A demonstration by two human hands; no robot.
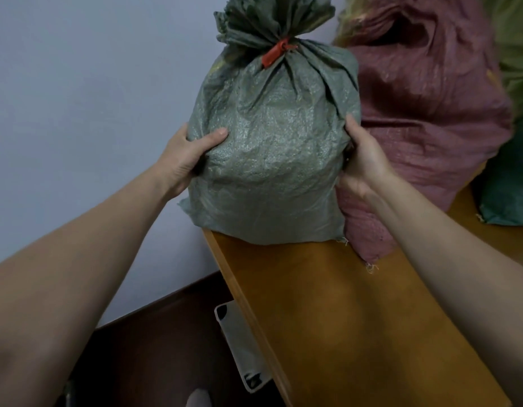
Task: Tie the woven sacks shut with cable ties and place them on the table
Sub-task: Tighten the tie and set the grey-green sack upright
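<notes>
green sack (pixel 272 160) tied with red cable tie (pixel 273 55), upright at table (pixel 357 318) far-left edge | left hand (pixel 187 160), right hand (pixel 363 160) clasp its sides, probably steadying it | pink sack (pixel 430 113) touching, right

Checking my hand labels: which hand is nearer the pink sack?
Right. The right hand grips the green sack on the side beside the pink sack; the left hand grips its opposite side.

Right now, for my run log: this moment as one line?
grey-green sack: upright at table edge | red cable tie: round neck | left hand: grips sack | right hand: grips sack
</notes>
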